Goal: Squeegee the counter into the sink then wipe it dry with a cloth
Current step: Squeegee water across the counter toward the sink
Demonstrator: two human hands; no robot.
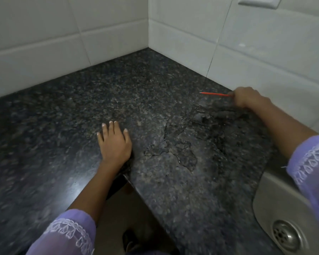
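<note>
A dark speckled granite counter (118, 92) fills the corner between two white tiled walls. Puddles of water (184, 144) lie on its right part, close to the steel sink (276, 205) at the lower right. My right hand (247, 97) is closed on a squeegee near the right wall; only its thin red edge (215, 94) shows, pointing left just above the wet patch. My left hand (114, 142) rests flat on the counter with fingers spread, left of the water. No cloth is in view.
White tiled walls (182, 34) meet at the back corner. A white socket plate (258, 1) sits high on the right wall. The sink drain (285, 236) shows at the bottom right. The counter's inner edge (136, 188) drops to the floor below me.
</note>
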